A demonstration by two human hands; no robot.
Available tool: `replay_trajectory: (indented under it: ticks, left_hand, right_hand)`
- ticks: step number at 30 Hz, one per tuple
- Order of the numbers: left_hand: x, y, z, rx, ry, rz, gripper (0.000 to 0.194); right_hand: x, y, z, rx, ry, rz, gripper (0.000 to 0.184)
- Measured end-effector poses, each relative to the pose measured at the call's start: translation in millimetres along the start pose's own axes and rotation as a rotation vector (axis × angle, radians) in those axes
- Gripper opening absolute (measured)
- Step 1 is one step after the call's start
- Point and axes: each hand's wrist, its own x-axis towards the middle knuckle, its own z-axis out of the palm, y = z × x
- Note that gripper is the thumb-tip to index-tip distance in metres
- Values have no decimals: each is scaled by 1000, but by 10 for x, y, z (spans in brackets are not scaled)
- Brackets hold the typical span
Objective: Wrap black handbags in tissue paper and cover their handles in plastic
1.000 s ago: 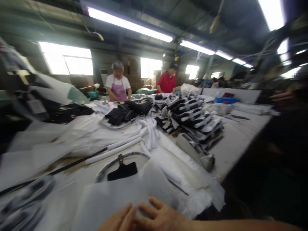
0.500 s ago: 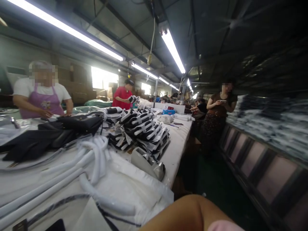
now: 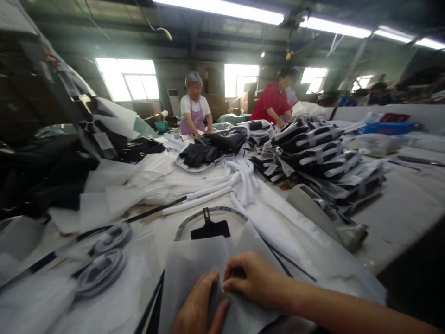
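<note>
A translucent white wrapping sheet (image 3: 189,260) lies in front of me at the bottom of the head view. My left hand (image 3: 200,308) rests on it with thumb and fingers apart. Just to the right, my right hand (image 3: 255,280) is closed over the same sheet, its fingertips pinched together. Whatever is between those fingertips is too small to make out. Beyond the sheet's upper edge a black flat piece with a short tab (image 3: 210,227) shows inside a looped strap in clear wrapping (image 3: 184,222). Dark straps stick out on both sides of the sheet.
White padded tubes (image 3: 243,178) lie ahead, with a black bag (image 3: 225,143) behind them. Stacked wrapped black straps (image 3: 313,144) and a grey tape dispenser (image 3: 327,222) stand right. Coiled straps (image 3: 102,271) and loose sheets (image 3: 114,185) are left. Two people work across the table.
My view has swung left and down toward the table. Both my hands now show on the sheet, where before only a bare arm showed at the bottom edge.
</note>
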Motion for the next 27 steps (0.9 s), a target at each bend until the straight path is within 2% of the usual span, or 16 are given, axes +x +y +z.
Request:
replay_trajectory:
  ticks: [5, 15, 24, 27]
  left_hand:
    - [85, 67, 20, 5, 0, -13, 42]
    - [55, 60, 21, 61, -7, 15, 43]
    - [59, 35, 43, 61, -4, 41, 42]
    - [60, 29, 41, 48, -12, 29, 41]
  right_hand:
    - [-1, -26, -21, -33, -7, 32, 11]
    - [48, 39, 30, -7, 8, 93, 11]
    - [28, -13, 12, -6, 10, 101, 8]
    - [16, -5, 20, -60, 4, 59, 9]
